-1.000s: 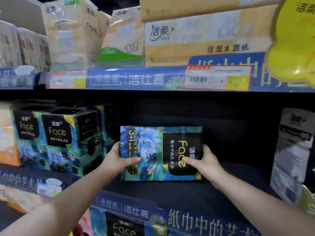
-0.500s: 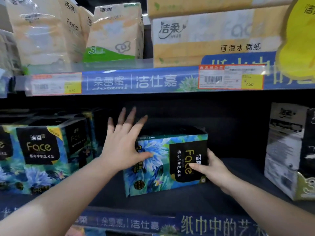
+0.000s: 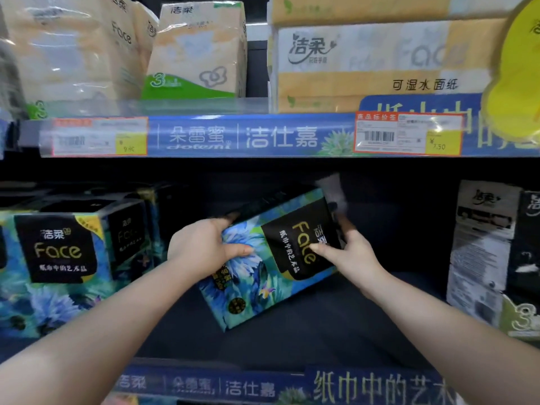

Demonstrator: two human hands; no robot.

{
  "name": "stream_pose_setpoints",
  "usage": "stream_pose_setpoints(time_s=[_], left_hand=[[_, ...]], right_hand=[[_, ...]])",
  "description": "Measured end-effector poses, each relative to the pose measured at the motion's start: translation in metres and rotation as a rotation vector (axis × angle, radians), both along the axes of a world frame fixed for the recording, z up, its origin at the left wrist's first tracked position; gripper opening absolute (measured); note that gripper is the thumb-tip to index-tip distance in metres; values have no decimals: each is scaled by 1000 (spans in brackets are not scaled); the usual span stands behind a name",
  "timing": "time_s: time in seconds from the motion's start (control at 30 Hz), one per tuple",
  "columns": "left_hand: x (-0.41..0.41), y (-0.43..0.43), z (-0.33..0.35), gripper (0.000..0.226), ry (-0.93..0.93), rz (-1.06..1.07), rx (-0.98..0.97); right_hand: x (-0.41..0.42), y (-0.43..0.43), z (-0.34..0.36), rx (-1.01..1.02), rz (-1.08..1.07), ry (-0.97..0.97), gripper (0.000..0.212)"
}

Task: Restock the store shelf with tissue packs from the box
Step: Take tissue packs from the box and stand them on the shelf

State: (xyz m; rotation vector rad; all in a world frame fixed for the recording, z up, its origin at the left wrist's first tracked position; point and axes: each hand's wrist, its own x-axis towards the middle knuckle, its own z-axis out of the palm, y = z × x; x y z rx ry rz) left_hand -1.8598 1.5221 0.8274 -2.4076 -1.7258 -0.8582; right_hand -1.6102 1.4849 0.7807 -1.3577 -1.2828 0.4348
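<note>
While two hands grip one blue floral tissue pack [image 3: 257, 290], the left hand [image 3: 204, 247] curls over its top-left corner and the right hand [image 3: 349, 254] pinches its right end. The pack sits tilted mid-shelf [image 3: 321, 334]. One matching pack [image 3: 58, 252] stands at nine o'clock, one black-and-white pack [image 3: 482, 252] at three, and two price tags [image 3: 407, 134] at twelve.
</note>
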Motion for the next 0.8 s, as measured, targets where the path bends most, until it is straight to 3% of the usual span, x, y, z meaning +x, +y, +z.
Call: stream_pose_setpoints(time_s=[0.07, 0.13, 0.27, 0.4, 0.53, 0.63, 0.7, 0.8], left_hand=[[-9, 2, -4, 66, -147, 26, -23], [-16, 4, -10, 55, -306, 36, -48], [-26, 11, -33, 47, -746, -105, -151], [-19, 10, -55, 35, -1096, -334, -308], [-15, 21, -71, 48, -1008, -367, -426], [-15, 34, -74, 60, -803, -255, -484], [-12, 39, -73, 57, -695, -191, -474], [-7, 46, -72, 51, -709, -161, -461]], right_hand=[[-8, 5, 6, 17, -60, -27, 95], [-18, 7, 6, -39, -25, 92, 105], [-42, 6, -3, -416, 204, 230, 100], [-62, 17, -12, -406, 271, 205, 78], [-60, 23, -9, -340, 261, 211, 53], [-53, 31, -10, -336, 213, 139, 46], [-47, 36, -11, -343, 188, 103, 45], [-41, 37, -12, -363, 183, 74, 38]])
